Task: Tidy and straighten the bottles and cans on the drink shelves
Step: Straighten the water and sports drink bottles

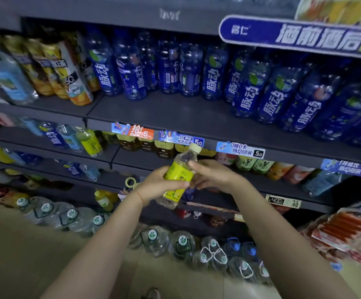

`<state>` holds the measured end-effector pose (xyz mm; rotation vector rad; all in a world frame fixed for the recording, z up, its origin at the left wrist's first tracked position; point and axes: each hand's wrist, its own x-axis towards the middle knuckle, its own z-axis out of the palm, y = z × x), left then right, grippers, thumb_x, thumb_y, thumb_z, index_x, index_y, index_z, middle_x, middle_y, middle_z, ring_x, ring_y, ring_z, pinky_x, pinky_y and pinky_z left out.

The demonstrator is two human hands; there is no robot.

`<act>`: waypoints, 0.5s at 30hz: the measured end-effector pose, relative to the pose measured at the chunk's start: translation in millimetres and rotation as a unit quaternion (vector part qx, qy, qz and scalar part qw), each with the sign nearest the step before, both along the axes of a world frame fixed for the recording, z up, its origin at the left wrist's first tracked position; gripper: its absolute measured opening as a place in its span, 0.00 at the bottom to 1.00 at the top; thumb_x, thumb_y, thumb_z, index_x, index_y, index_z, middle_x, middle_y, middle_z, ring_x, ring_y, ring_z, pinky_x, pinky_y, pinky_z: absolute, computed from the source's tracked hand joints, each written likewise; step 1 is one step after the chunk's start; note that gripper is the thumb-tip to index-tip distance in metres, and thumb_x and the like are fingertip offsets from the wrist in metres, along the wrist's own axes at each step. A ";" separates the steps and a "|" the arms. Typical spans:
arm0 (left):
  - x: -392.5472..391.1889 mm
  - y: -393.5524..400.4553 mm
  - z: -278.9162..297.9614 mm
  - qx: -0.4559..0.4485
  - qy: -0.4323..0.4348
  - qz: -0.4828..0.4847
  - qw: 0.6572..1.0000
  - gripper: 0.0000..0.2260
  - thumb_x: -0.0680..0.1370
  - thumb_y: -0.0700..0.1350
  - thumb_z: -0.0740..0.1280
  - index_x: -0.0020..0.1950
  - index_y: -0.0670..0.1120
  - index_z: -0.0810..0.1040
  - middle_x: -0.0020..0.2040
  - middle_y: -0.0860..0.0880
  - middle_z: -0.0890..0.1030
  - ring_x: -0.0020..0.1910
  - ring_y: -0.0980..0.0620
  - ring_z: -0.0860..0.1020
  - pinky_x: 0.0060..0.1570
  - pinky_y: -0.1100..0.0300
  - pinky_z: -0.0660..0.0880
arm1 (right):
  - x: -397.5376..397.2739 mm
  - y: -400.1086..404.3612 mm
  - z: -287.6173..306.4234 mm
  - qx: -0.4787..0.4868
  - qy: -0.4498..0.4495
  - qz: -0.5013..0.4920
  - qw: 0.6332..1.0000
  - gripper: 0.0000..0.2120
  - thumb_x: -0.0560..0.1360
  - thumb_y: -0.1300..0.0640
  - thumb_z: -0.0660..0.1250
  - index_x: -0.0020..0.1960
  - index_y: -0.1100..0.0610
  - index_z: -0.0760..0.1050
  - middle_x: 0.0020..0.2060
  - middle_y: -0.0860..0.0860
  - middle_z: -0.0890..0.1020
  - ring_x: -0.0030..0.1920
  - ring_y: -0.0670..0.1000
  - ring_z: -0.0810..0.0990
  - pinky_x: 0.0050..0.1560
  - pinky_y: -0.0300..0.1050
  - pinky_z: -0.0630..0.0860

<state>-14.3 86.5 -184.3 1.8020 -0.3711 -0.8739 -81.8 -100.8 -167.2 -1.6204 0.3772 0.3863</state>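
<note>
Both hands hold one small bottle (178, 175) in front of the dark shelves (175, 114), at about the height of the third shelf down. The bottle has a yellow-green label, a clear body and a pale cap; it tilts with the cap up and to the right, and it touches no shelf. The left hand (160, 186) grasps the lower half of the bottle, fingers curled round the label from the left. The right hand (212, 175) grips the upper part from the right, fingers wrapped over the shoulder of the bottle below the cap. A thin red cord (140, 196) circles the left wrist. On the upper shelf, blue bottles (248, 87) stand in rows, several leaning; further left stand yellow-labelled bottles (52, 67). Price tags (240, 149) hang along the front edge of that shelf. On the shelf below, to the left, a yellow bottle (91, 142) leans beside pale blue ones. Large water jugs (182, 242) with handles line the floor at the base of the shelves. Packaged sausages (345, 229) lie at the near right.
</note>
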 end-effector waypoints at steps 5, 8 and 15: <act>20.6 30.1 64.9 -0.125 0.007 -0.059 0.990 0.20 0.65 0.42 0.77 0.55 0.49 0.79 0.45 0.53 0.85 0.45 0.54 0.82 0.43 0.62 0.79 | 20.0 20.2 60.4 0.071 -0.072 0.112 0.989 0.47 0.55 0.31 0.78 0.62 0.59 0.71 0.48 0.58 0.80 0.47 0.56 0.77 0.47 0.45 0.76; 36.7 30.2 103.9 -0.210 -0.035 -0.029 0.977 0.20 0.64 0.42 0.75 0.55 0.50 0.79 0.44 0.54 0.85 0.44 0.55 0.82 0.43 0.62 0.79 | 36.8 28.9 101.0 0.073 -0.151 0.041 0.985 0.51 0.58 0.34 0.80 0.69 0.63 0.66 0.54 0.60 0.75 0.52 0.60 0.72 0.50 0.51 0.72; 30.0 -0.3 171.8 -0.343 -0.097 -0.086 0.930 0.27 0.64 0.43 0.76 0.62 0.46 0.75 0.52 0.49 0.84 0.51 0.50 0.82 0.49 0.57 0.79 | 8.9 16.6 165.7 0.031 -0.294 -0.026 0.955 0.36 0.62 0.39 0.79 0.62 0.56 0.71 0.51 0.60 0.74 0.47 0.59 0.72 0.48 0.58 0.70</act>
